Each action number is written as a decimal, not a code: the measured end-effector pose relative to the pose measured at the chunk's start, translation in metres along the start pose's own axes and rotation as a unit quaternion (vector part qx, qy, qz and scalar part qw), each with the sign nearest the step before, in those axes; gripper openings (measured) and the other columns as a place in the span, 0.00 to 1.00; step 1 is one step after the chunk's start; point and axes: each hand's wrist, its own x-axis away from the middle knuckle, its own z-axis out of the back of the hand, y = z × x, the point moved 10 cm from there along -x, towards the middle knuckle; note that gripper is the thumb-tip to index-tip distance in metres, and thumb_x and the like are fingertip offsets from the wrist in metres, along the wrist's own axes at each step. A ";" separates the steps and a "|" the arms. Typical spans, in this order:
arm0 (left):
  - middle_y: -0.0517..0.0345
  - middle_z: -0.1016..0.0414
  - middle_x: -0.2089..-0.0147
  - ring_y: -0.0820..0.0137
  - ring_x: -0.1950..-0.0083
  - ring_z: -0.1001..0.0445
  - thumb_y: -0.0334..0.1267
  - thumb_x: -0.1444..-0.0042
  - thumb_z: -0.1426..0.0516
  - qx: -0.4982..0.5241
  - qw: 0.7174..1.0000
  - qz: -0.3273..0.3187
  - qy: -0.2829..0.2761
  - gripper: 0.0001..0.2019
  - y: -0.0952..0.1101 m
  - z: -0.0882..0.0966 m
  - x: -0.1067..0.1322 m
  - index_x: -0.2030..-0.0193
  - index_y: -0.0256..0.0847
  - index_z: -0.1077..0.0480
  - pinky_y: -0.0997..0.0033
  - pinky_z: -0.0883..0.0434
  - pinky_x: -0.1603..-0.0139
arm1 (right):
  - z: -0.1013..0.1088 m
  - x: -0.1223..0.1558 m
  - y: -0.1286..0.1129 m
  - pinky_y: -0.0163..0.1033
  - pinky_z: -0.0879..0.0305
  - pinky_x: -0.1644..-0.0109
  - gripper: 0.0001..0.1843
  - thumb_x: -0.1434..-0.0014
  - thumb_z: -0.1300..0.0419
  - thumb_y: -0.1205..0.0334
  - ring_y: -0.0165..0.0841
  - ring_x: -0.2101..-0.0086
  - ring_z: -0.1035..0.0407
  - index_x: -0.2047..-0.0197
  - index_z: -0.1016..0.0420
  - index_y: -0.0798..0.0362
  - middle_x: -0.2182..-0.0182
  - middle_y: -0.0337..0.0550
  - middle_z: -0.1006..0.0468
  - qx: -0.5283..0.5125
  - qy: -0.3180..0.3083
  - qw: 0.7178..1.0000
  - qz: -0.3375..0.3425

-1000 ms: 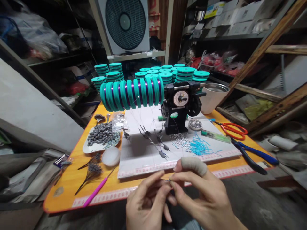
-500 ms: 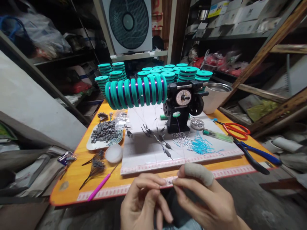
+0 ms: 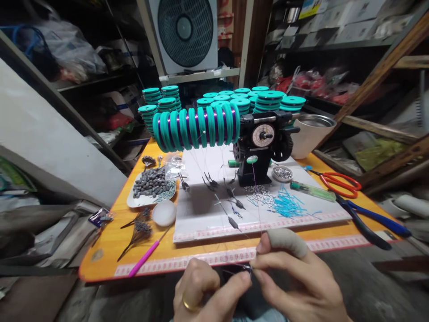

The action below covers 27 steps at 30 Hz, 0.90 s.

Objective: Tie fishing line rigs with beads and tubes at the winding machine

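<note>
My left hand and my right hand meet just below the near edge of the orange table. Both pinch a tiny dark piece on a thin line between fingertips. A grey sleeve covers my right index finger, and a gold ring sits on a left finger. A thin line runs up from my fingers toward the black winding machine, whose shaft carries a row of teal spools.
On a white mat lie rigged weights, white beads and cyan tube pieces. A tray of grey sinkers, a pink tool, red scissors, blue pliers, a metal cup and stacked teal spools surround it.
Both hands have drawn nearer and lower, off the table edge, keeping the pinch together. The view has shifted left, so the table sits further right in the frame.
</note>
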 end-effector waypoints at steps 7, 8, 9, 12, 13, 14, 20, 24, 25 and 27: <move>0.65 0.42 0.80 0.74 0.80 0.41 0.33 0.47 0.36 0.098 0.994 0.036 0.028 0.16 -0.008 -0.003 0.001 0.54 0.58 0.21 0.72 0.42 0.81 | -0.004 0.001 0.002 0.28 0.25 0.67 0.09 0.50 0.38 0.76 0.31 0.69 0.26 0.66 0.23 0.53 0.69 0.43 0.25 -0.036 -0.013 0.999 -0.002; 0.65 0.44 0.80 0.74 0.79 0.41 0.35 0.47 0.36 0.118 0.990 0.048 0.052 0.13 -0.010 -0.002 0.002 0.56 0.56 0.20 0.72 0.42 0.80 | -0.004 0.001 0.002 0.28 0.25 0.67 0.10 0.49 0.38 0.76 0.31 0.69 0.26 0.66 0.23 0.53 0.69 0.43 0.25 -0.042 -0.018 0.999 -0.004; 0.64 0.43 0.78 0.74 0.78 0.39 0.35 0.48 0.35 0.142 0.986 0.058 0.065 0.11 -0.013 -0.002 0.003 0.58 0.54 0.20 0.72 0.40 0.80 | -0.005 0.001 0.002 0.28 0.25 0.67 0.10 0.49 0.38 0.76 0.30 0.69 0.26 0.66 0.23 0.53 0.69 0.43 0.25 -0.048 -0.025 0.999 -0.005; 0.59 0.32 0.64 0.75 0.73 0.31 0.33 0.49 0.35 0.247 0.961 0.114 0.052 0.08 -0.025 -0.012 0.003 0.64 0.51 0.19 0.74 0.34 0.78 | -0.006 0.000 0.003 0.28 0.25 0.66 0.09 0.49 0.38 0.75 0.30 0.69 0.26 0.66 0.23 0.53 0.69 0.43 0.25 -0.068 -0.045 0.997 -0.013; 0.58 0.29 0.60 0.74 0.72 0.29 0.32 0.49 0.35 0.285 0.948 0.138 0.031 0.08 -0.029 -0.018 0.002 0.64 0.51 0.19 0.74 0.33 0.77 | -0.006 -0.001 0.003 0.28 0.25 0.65 0.09 0.49 0.38 0.75 0.30 0.69 0.26 0.67 0.23 0.53 0.69 0.43 0.26 -0.073 -0.050 0.996 -0.017; 0.57 0.25 0.60 0.73 0.71 0.28 0.31 0.48 0.36 0.321 0.934 0.159 0.009 0.08 -0.032 -0.023 0.001 0.65 0.52 0.19 0.74 0.31 0.74 | -0.006 -0.002 0.003 0.28 0.26 0.65 0.08 0.49 0.38 0.76 0.30 0.69 0.26 0.67 0.23 0.53 0.70 0.42 0.26 -0.079 -0.056 0.995 -0.019; 0.59 0.23 0.78 0.71 0.74 0.27 0.36 0.45 0.37 0.410 0.892 0.186 -0.035 0.04 -0.036 -0.025 -0.008 0.67 0.49 0.20 0.71 0.31 0.70 | -0.022 -0.005 -0.012 0.28 0.27 0.61 0.11 0.48 0.38 0.78 0.29 0.66 0.26 0.65 0.23 0.54 0.69 0.43 0.25 -0.120 -0.155 0.981 0.001; 0.60 0.22 0.75 0.72 0.74 0.27 0.31 0.46 0.37 0.373 0.914 0.163 0.005 0.08 -0.037 -0.002 -0.005 0.60 0.48 0.22 0.73 0.30 0.72 | -0.037 0.000 -0.028 0.26 0.27 0.61 0.05 0.42 0.40 0.73 0.28 0.68 0.26 0.65 0.22 0.56 0.70 0.44 0.25 -0.161 -0.145 0.975 0.038; 0.61 0.22 0.75 0.72 0.74 0.28 0.30 0.46 0.37 0.358 0.922 0.144 0.025 0.09 -0.036 0.008 -0.004 0.59 0.47 0.23 0.74 0.30 0.73 | -0.040 0.001 -0.033 0.26 0.28 0.62 0.05 0.41 0.40 0.71 0.28 0.68 0.26 0.66 0.22 0.56 0.71 0.44 0.25 -0.174 -0.128 0.975 0.049; 0.63 0.24 0.75 0.73 0.75 0.28 0.27 0.46 0.37 0.313 0.944 0.091 0.060 0.10 -0.031 0.029 -0.002 0.58 0.44 0.25 0.74 0.30 0.73 | -0.047 0.003 -0.037 0.26 0.28 0.62 0.06 0.40 0.41 0.69 0.28 0.69 0.26 0.67 0.22 0.58 0.71 0.45 0.25 -0.183 -0.106 0.976 0.055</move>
